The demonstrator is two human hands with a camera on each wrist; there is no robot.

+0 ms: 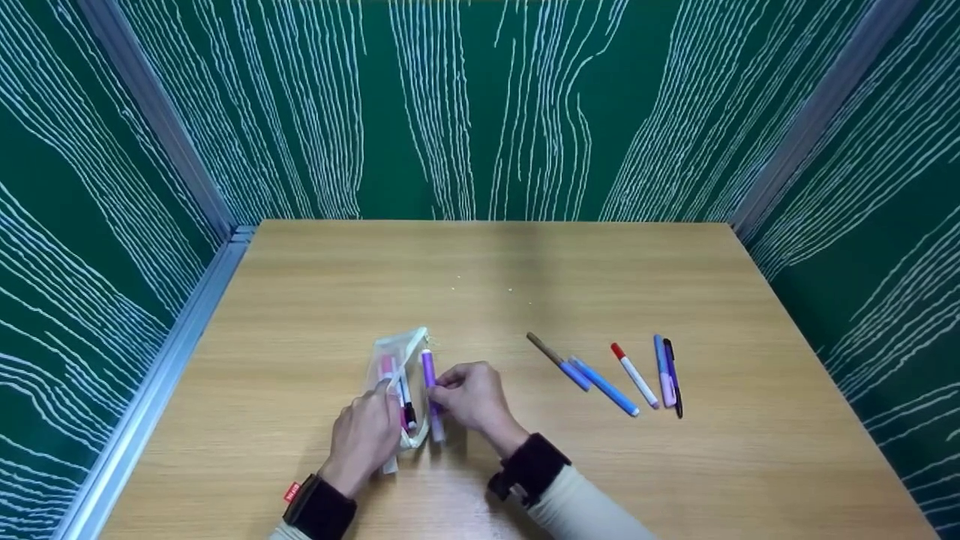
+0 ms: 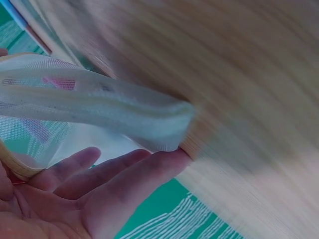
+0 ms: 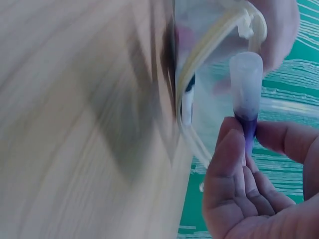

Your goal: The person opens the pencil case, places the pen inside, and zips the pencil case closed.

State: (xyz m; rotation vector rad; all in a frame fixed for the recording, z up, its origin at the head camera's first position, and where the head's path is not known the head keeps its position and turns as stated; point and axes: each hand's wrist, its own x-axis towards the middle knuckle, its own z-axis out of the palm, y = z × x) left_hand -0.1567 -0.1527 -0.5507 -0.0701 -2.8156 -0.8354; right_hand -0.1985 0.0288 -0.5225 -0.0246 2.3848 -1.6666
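A whitish see-through mesh pouch (image 1: 390,345) stands with its mouth open toward the right. My left hand (image 1: 365,431) holds its near side, with fingers along the outside in the left wrist view. Inside it are a pink pen (image 1: 387,366) and a black-and-white marker (image 1: 409,409). At the mouth, my right hand (image 1: 476,397) pinches a purple marker (image 1: 428,367) between thumb and fingertips. The marker's clear, frosted-looking end (image 3: 246,82) shows beside the pouch's rim (image 3: 199,55) in the right wrist view.
To the right on the wooden table (image 1: 600,480) lie a brown-and-blue pen (image 1: 555,360), a blue marker (image 1: 606,387), a red-capped white marker (image 1: 634,376), a blue-and-lilac pen (image 1: 664,371) and a dark pen (image 1: 673,379). Green walls stand behind and at both sides.
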